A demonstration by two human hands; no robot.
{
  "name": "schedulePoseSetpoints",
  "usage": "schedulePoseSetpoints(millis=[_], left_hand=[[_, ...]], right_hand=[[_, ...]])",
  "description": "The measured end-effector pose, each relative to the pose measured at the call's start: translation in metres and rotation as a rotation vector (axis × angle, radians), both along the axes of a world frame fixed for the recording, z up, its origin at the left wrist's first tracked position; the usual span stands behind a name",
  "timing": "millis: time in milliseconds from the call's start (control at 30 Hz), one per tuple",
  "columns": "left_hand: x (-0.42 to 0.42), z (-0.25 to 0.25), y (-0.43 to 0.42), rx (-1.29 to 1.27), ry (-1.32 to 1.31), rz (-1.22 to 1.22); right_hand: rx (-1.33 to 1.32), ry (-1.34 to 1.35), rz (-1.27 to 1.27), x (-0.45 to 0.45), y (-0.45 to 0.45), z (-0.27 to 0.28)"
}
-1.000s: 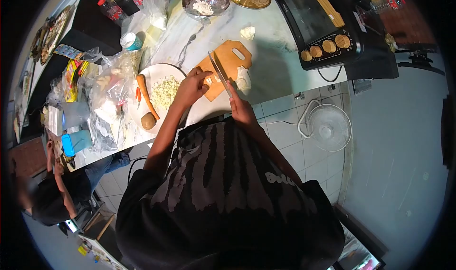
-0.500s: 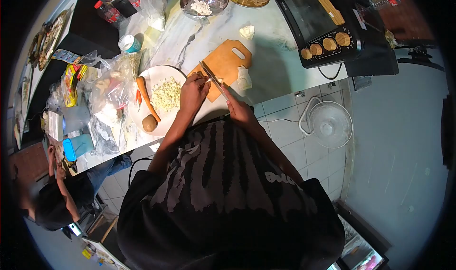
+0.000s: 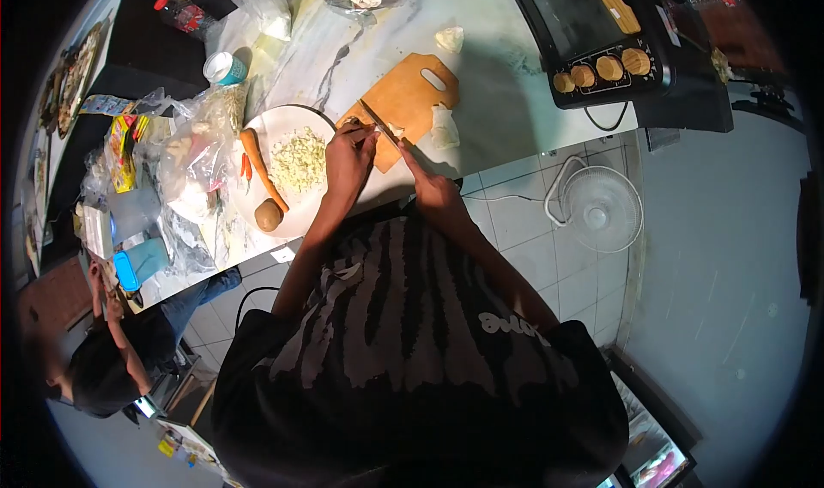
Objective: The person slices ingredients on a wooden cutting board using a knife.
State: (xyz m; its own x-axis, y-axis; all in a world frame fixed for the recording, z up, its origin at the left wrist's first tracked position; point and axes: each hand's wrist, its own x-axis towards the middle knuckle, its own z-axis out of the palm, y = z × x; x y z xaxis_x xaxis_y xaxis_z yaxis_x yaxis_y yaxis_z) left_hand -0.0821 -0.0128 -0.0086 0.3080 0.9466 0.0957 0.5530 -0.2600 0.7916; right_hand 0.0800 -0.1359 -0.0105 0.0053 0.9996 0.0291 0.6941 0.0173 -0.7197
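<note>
My right hand (image 3: 436, 192) is closed round the handle of a knife (image 3: 374, 119), its index finger stretched along it. The blade lies slantwise over an orange-brown cutting board (image 3: 405, 80). At the board's left edge my left hand (image 3: 348, 163) is closed, fingertips bunched against a small pale piece (image 3: 378, 131) beside the blade. More pale bits lie just right of the knife. A crumpled whitish piece (image 3: 444, 127) rests on the board's right edge. Left of my left hand, a white plate (image 3: 296, 224) carries chopped pale-green bits (image 3: 299, 162), a carrot (image 3: 259, 166), red chillies (image 3: 246, 168) and a round brown vegetable (image 3: 269, 215).
A black electric grill (image 3: 601, 89) stands at the right. Metal bowls (image 3: 386, 6) sit at the back, near another pale piece (image 3: 449, 39). Plastic bags (image 3: 193, 157) and a blue-lidded container (image 3: 142, 265) crowd the left. A fan (image 3: 598, 213) is on the floor; another person (image 3: 120, 351) is at lower left.
The view has shifted slightly, so the bowls sit higher in it. My left fingers have curled differently at the pale piece. The knife stays in my right hand on the board.
</note>
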Motion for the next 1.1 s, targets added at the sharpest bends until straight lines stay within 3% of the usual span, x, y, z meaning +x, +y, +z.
schedulePoseSetpoints(millis=[67,133,267,367,433,667,767,833,967,1033,1100], left_hand=[[0.001,-0.003,0.001,0.016,-0.012,-0.014],[0.001,-0.004,0.001,-0.058,-0.064,0.025],[-0.001,-0.013,0.007,-0.127,-0.082,0.038],[0.001,0.002,0.005,-0.113,0.004,0.07],[0.001,0.0,0.006,-0.103,-0.014,0.07],[0.001,-0.001,0.001,-0.056,0.051,0.053],[0.0,-0.004,-0.002,0.004,0.05,0.017],[-0.001,-0.006,-0.003,0.071,0.064,-0.006],[-0.001,-0.001,-0.004,0.125,0.094,-0.046],[-0.001,0.0,-0.001,0.126,0.096,-0.058],[-0.001,-0.001,-0.002,0.119,0.094,-0.081]], right_hand=[[-0.035,-0.056,0.0,0.0,0.0,0.002],[0.124,-0.138,0.002,-0.003,0.004,-0.001],[-0.025,-0.104,-0.029,-0.007,0.011,-0.001],[0.178,-0.042,-0.024,-0.002,0.002,0.004],[0.26,-0.319,-0.025,-0.001,-0.003,-0.01],[0.348,-0.485,-0.063,-0.009,0.004,-0.028],[0.295,-0.426,-0.088,-0.011,0.006,-0.021],[-0.116,-0.121,-0.049,-0.011,0.018,-0.004],[-0.138,-0.05,-0.013,-0.005,0.021,0.008],[-0.336,-0.097,-0.017,-0.003,0.019,0.022],[-0.283,-0.092,-0.03,-0.009,0.025,0.012]])
